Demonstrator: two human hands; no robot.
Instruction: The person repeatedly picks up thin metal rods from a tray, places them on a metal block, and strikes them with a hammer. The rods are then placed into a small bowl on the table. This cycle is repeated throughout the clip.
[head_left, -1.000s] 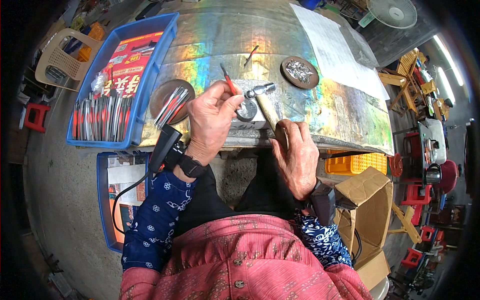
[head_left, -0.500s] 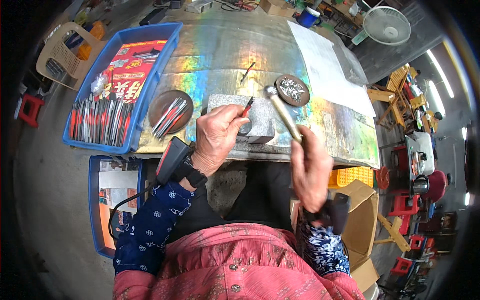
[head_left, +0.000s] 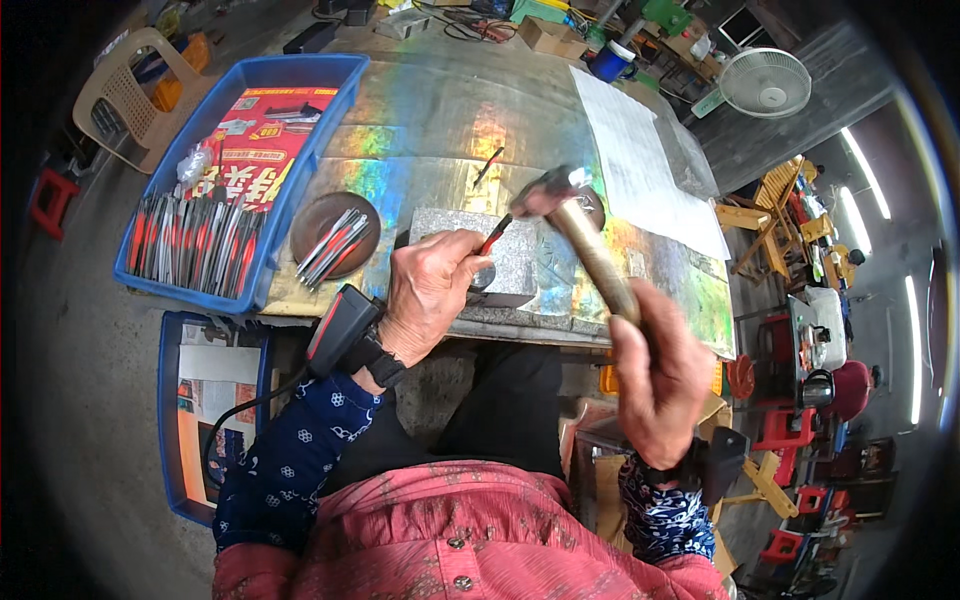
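Note:
My left hand (head_left: pixel 432 285) pinches a slim red-and-black strip (head_left: pixel 495 233) between thumb and fingers, above a grey metal block (head_left: pixel 515 268) on the table. Its dark tip points up and right, toward the hammer head. In my right hand (head_left: pixel 658 370) is the wooden handle of a hammer (head_left: pixel 598 262), tilted so the blurred head hangs over the block's right side. Whether head and strip touch, I cannot tell. Behind the hammer, a small brown dish (head_left: pixel 596 212) is mostly hidden. A dark thin piece (head_left: pixel 488 167) lies beyond the block.
To the left, a brown dish (head_left: pixel 368 262) holds several thin strips. Next to it a blue tray (head_left: pixel 262 285) carries many more standing strips and a red printed sheet. White paper (head_left: pixel 640 150) covers the table's right side. A fan (head_left: pixel 765 82) stands at the far right.
The hammer and my right hand have moved right and nearer, and the hammer head now covers much of the small dish. My left hand keeps its pinch. The whole view has shifted slightly.

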